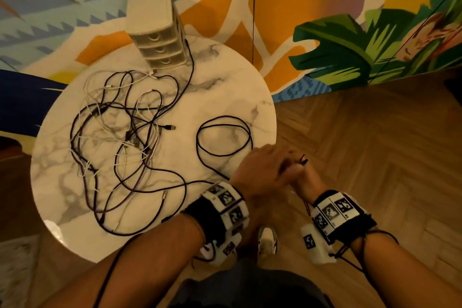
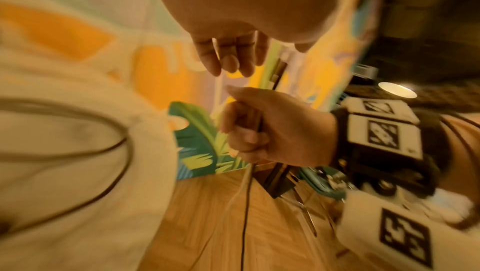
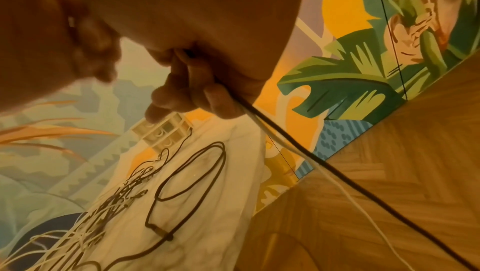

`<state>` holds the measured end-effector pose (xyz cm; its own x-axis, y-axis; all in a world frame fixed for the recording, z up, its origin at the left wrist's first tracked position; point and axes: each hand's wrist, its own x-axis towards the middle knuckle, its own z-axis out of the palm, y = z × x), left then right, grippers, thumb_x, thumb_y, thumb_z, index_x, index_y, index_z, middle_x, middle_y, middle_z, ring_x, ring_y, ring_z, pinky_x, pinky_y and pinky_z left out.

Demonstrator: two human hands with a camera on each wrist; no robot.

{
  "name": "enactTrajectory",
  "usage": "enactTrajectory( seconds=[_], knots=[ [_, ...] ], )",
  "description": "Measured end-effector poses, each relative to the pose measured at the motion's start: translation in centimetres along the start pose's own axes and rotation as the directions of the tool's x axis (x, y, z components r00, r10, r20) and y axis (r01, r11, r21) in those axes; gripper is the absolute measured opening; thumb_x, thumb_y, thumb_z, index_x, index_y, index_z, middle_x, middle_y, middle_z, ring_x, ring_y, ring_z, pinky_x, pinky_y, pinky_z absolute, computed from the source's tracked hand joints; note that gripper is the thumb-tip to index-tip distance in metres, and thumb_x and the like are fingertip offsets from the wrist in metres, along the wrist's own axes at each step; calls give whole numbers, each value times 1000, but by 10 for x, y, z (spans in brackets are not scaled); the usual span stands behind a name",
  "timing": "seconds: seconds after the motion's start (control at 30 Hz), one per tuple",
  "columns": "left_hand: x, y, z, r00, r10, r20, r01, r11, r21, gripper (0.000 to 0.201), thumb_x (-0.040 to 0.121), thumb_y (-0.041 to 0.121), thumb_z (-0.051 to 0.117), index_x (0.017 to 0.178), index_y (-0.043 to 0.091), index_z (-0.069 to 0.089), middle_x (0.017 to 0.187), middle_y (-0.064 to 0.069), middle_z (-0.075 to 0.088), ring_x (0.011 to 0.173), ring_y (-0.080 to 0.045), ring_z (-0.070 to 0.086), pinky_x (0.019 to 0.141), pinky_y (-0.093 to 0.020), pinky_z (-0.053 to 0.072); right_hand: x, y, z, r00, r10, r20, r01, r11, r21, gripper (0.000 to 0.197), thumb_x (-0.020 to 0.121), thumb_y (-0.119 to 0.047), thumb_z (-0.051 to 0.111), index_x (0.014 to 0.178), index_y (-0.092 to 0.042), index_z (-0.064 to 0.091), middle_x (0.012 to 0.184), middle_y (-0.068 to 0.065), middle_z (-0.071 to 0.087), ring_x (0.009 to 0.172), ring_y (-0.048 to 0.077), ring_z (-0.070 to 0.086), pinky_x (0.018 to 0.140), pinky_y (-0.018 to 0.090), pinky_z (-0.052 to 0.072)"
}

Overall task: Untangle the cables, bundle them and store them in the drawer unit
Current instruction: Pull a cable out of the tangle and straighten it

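A tangle of dark and white cables (image 1: 120, 132) lies on the left half of the round marble table (image 1: 225, 77). To its right, one dark cable forms a loose loop (image 1: 223, 136). The cream drawer unit (image 1: 155, 30) stands at the table's far edge, all drawers closed. Past the table's right rim, my right hand (image 1: 303, 176) grips a dark cable (image 3: 337, 177) and a thin white cable (image 3: 345, 193); both trail down over the floor. My left hand (image 1: 260, 170) hovers over the right one, its fingers (image 2: 228, 57) relaxed and holding nothing.
A painted mural wall (image 1: 325, 45) rises just behind the table. Herringbone wood floor (image 1: 362, 132) spreads to the right, under both hands. My shoes (image 1: 267, 240) show below the wrists. Loose plug ends lie near the table's front edge (image 1: 163, 194).
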<state>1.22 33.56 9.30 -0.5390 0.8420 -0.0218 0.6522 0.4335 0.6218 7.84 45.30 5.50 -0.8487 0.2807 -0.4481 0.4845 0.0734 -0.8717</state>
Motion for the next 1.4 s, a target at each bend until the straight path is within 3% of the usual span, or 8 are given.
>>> enactTrajectory(
  seconds=[0.13,0.37,0.5,0.67,0.8,0.9,1.17,1.4],
  knots=[
    [-22,-83,3,962,-255,101,213,927,310,29,94,24,44,122,16,48,121,-6,52,110,-25,48,89,-36,39,8,8,8,1000,14,-17,-16,990,-143,64,98,-50,27,62,-12,65,57,14,58,50,17,49,53,28,40],
    [-52,-153,14,858,-407,314,128,761,636,42,94,17,38,136,17,35,131,-9,43,120,-29,40,97,-38,35,5,0,16,999,27,27,-22,982,-187,56,100,-44,25,68,-16,62,52,5,54,48,12,46,58,25,38],
    [-55,-162,-5,934,-343,-98,354,856,376,23,94,15,44,116,9,49,122,-12,45,99,-33,55,78,-41,46,7,1,20,997,-69,-34,64,987,-150,35,102,-34,28,81,-12,46,59,3,57,51,19,44,58,36,38],
    [-39,-131,-75,701,-477,-530,311,874,-374,17,96,23,41,106,12,49,93,-7,59,76,-27,55,69,-46,51,14,-25,38,970,-241,-26,237,967,-97,16,98,-27,34,94,-21,48,89,8,62,54,4,41,55,26,32],
    [-21,-63,-104,816,-226,-532,88,958,-272,16,93,21,45,103,12,54,91,-6,60,72,-12,51,67,-27,45,19,-73,57,926,-373,55,376,925,-63,26,94,-27,38,118,-36,45,113,-3,57,64,-3,49,60,16,38],
    [-18,-34,-103,853,-67,-518,-48,977,-206,16,95,13,45,100,6,59,98,-1,53,79,-1,49,67,-11,40,20,-105,62,902,-413,126,417,909,-8,18,100,-16,38,110,-28,47,80,-5,53,55,0,47,54,14,38],
    [-21,-17,-95,865,-2,-502,-83,986,-147,17,90,17,49,96,20,64,92,8,52,88,-13,42,75,-39,40,21,-113,57,952,-223,210,242,968,-70,34,98,-6,38,71,-26,40,72,-6,42,61,-2,43,62,10,38],
    [-25,-7,-91,842,15,-539,-158,963,-220,21,87,14,51,104,21,62,102,7,53,93,-10,46,77,-25,41,8,-121,47,959,-259,112,261,965,-6,40,97,2,37,63,-17,46,63,-4,46,52,-2,47,51,9,38]
  ],
)
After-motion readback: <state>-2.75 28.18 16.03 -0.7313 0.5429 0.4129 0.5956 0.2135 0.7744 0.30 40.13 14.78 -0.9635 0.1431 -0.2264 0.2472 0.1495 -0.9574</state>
